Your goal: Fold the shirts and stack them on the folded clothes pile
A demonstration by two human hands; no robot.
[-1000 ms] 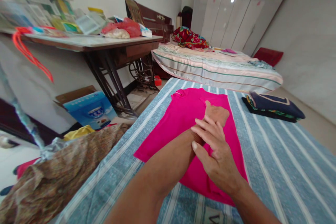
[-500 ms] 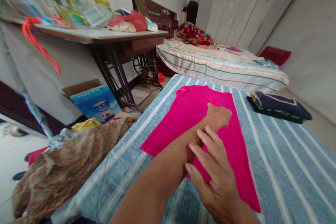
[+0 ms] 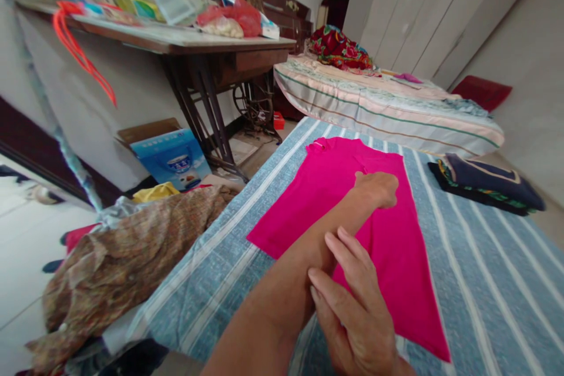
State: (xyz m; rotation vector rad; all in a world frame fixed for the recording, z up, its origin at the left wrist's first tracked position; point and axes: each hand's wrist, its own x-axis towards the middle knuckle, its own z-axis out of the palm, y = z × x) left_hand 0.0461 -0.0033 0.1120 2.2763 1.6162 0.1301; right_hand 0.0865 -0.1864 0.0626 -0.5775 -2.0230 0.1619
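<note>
A bright pink garment [image 3: 343,200] lies flat on the blue-and-white striped bed cover [image 3: 484,282]. My left arm reaches forward across it. My left hand [image 3: 376,187] rests on the garment's middle with its fingers curled under, so what they hold, if anything, is hidden. My right hand [image 3: 352,305] is open, its fingers stretched out and lying against my left forearm near the garment's lower edge.
A folded dark pile of clothes [image 3: 484,188] sits at the bed's far right. A brown patterned cloth heap [image 3: 127,247] lies off the left edge. Further left are a sewing-machine table [image 3: 189,47] with clutter and a blue box [image 3: 171,158]. A second bed [image 3: 388,106] stands behind.
My right hand has slid back along my left forearm toward me. The view has shifted, so the garment and left hand now sit further right.
</note>
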